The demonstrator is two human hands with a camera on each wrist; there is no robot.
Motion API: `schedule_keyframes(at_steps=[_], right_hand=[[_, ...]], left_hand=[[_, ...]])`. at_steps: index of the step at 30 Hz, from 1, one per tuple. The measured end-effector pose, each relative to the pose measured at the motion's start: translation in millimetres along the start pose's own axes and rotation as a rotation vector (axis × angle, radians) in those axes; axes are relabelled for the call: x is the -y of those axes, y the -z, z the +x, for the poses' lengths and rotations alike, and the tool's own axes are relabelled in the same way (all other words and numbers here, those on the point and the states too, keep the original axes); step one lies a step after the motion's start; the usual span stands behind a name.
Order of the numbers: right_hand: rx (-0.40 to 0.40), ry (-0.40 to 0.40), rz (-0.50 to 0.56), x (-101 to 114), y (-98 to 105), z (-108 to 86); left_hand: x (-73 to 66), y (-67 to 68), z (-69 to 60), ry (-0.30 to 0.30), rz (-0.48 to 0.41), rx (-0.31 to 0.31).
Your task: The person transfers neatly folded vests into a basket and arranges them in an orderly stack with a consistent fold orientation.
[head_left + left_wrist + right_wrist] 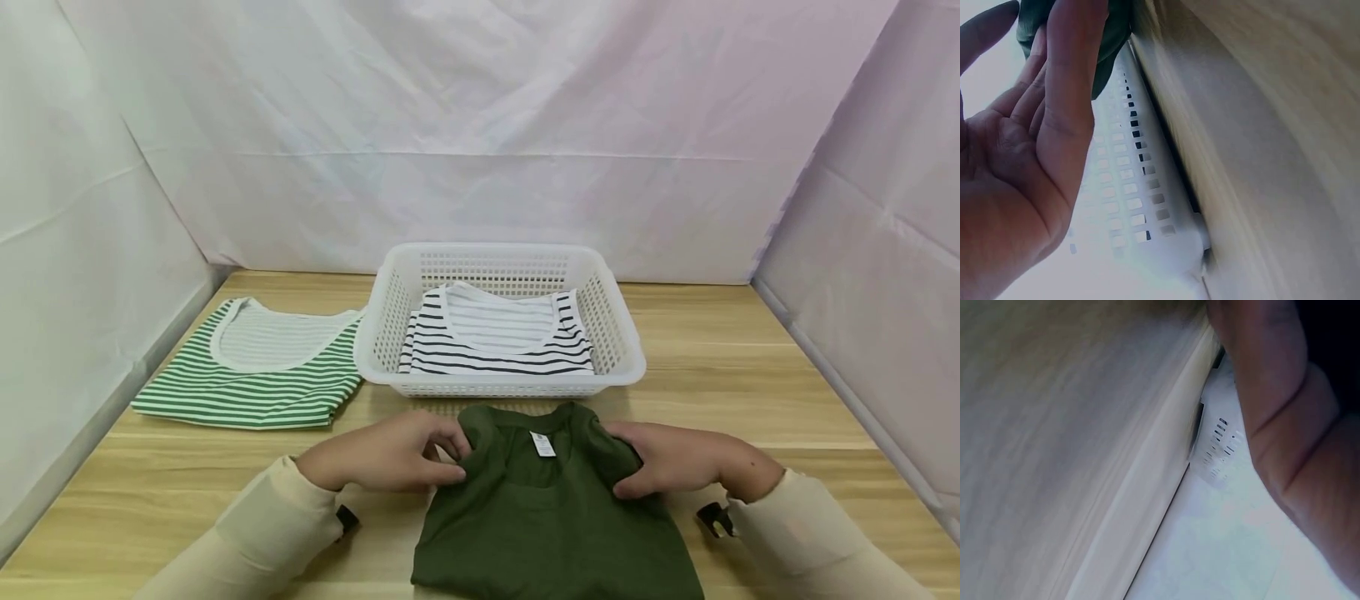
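The dark green shirt (555,533) lies at 3 o'clock from the left grip (397,454), 9 from the right grip (671,457), neither plainly nearer; each holds a shoulder, collar (525,415) toward 12. At 12, the white basket (502,381), holding a black-striped shirt (495,360), would block low forward travel; at 10, a green-striped shirt (258,392)

The left arm (243,533) and right arm (817,533) are stretched forward and angled inward, sleeved nearly to the wrists (752,475). The left hand (401,454) is held in a pinch, fingers (450,433) bent. The right hand (667,457) is similarly posed, thumb extended inward, fingertips partly hidden.
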State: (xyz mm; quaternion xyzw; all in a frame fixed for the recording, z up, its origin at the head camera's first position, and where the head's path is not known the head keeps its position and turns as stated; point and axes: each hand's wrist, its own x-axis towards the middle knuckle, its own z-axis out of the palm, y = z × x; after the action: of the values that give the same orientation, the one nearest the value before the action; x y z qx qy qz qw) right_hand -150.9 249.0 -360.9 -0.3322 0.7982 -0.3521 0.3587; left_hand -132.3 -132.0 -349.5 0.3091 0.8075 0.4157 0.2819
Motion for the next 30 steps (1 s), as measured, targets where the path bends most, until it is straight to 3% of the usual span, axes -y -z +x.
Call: schedule_keyframes(at_steps=[7,11,14,24,30], right_hand=[[0.013,0.033,-0.043,0,1,6.2],[0.024,0.049,-0.059,2,1,9.5],[0.043,0.063,-0.06,5,2,12.1],[0.088,0.085,-0.1,13,-1,22.9],[0.068,0.073,-0.116,12,-2,26.1]], left_hand=[[4.0,4.8,0.5,0.012,-0.06,0.036],[6.5,7.8,0.3,-0.01,-0.117,0.067],[7.6,8.5,-0.1,-0.031,-0.108,0.083],[8.1,6.6,3.1,-0.02,0.12,-0.057],[9.2,10.5,2.6,-0.048,0.271,-0.043]])
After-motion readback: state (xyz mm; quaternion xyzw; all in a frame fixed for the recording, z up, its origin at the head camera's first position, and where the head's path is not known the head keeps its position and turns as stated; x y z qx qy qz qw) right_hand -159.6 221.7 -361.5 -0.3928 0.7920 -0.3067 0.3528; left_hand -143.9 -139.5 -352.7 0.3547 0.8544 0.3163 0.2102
